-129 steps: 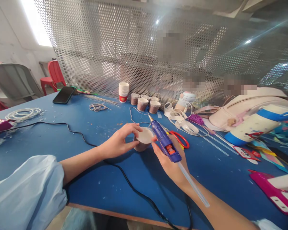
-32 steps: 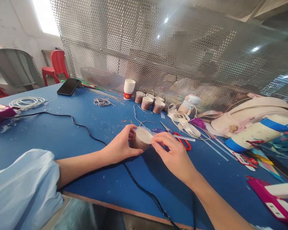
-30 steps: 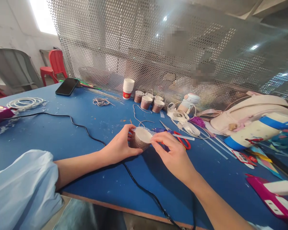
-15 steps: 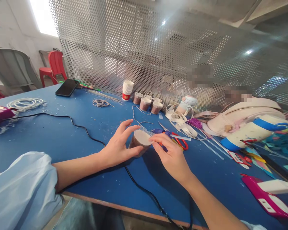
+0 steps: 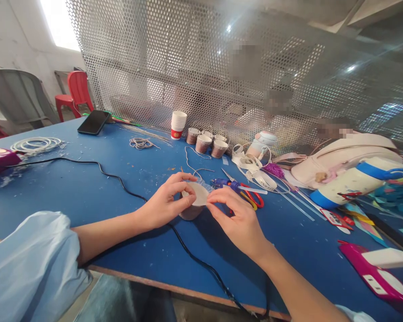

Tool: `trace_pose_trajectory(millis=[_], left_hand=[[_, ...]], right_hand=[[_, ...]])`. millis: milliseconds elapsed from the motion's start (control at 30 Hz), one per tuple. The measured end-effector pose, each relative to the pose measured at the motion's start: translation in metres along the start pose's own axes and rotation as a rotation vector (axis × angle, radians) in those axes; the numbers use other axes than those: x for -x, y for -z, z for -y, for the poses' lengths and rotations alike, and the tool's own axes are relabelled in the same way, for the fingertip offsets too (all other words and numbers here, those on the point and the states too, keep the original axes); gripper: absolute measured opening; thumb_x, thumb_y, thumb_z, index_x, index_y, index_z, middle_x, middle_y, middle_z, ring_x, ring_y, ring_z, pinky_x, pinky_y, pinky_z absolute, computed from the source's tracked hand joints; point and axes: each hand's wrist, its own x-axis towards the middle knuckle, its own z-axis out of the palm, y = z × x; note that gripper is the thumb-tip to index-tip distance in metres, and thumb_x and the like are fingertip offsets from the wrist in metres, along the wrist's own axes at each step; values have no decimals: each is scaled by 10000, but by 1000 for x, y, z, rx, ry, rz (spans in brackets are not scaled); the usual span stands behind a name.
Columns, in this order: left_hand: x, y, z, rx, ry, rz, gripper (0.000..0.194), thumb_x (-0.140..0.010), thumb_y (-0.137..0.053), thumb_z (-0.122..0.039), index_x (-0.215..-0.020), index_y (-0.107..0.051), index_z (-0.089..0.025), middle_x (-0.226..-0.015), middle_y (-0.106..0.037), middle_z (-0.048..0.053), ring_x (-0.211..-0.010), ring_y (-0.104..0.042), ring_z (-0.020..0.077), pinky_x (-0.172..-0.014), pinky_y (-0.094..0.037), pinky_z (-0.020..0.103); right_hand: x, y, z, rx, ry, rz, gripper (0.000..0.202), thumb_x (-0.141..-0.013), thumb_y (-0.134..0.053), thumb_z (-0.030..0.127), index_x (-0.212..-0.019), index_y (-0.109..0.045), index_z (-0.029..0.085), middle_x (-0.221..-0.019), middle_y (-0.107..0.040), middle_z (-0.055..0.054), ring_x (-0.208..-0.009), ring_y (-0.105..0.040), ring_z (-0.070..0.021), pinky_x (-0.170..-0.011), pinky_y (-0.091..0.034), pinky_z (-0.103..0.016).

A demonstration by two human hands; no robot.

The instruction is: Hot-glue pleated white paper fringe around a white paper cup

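Note:
A brown cup with a pale round top (image 5: 195, 197) is between my two hands near the table's front. My left hand (image 5: 169, 197) is at its left side, thumb and fingers closed on the rim. On the right side of the rim, my right hand (image 5: 235, 214) has its thumb and index finger pinched together; whatever is between the fingertips is too small to make out. Just behind the cup lie clear plastic and a blue glue gun (image 5: 225, 183) with a clear stick. Scissors with red handles (image 5: 255, 197) lie to the right of it.
Several small brown cups (image 5: 203, 143) and a paper cup stack (image 5: 178, 125) stand at the back. A black cable (image 5: 195, 259) crosses the blue table (image 5: 97, 197). A phone (image 5: 94, 122) lies back left; a bottle (image 5: 356, 185), a bag and a pink power strip (image 5: 372, 273) are at right.
My left hand's fingers and thumb have come together at the cup's rim, where they were spread before. The cup and my right hand's fingertips have shifted slightly to the left.

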Motion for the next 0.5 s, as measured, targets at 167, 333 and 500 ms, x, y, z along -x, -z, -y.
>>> trace_pose_trajectory(millis=[167, 333, 500], left_hand=[[0, 1, -2, 7, 24, 12, 136, -859, -523, -226, -771, -616, -179, -1193, -583, 95, -1169, -532, 234, -1022, -408, 420], [2, 2, -4, -28, -44, 28, 77, -830, -541, -204, -794, -604, -183, -1222, -569, 97, -1196, -515, 229, -1047, -394, 414], [1, 6, -5, -146, -231, 114, 175, -715, -615, -107, -865, -551, -169, -1312, -519, 156, -1293, -453, 266, -1093, -355, 452]], right_hand=[[1, 3, 0, 105, 185, 23, 178, -855, -587, 56, -922, -617, 218, -914, -647, -50, -865, -605, -169, -777, -509, -356], [4, 3, -2, 187, 271, 43, 192, -849, -579, 66, -936, -634, 227, -932, -643, -61, -897, -605, -192, -778, -497, -382], [7, 1, 0, 244, 316, 0, 170, -830, -607, 62, -903, -649, 210, -868, -625, -56, -889, -573, -191, -768, -488, -371]])
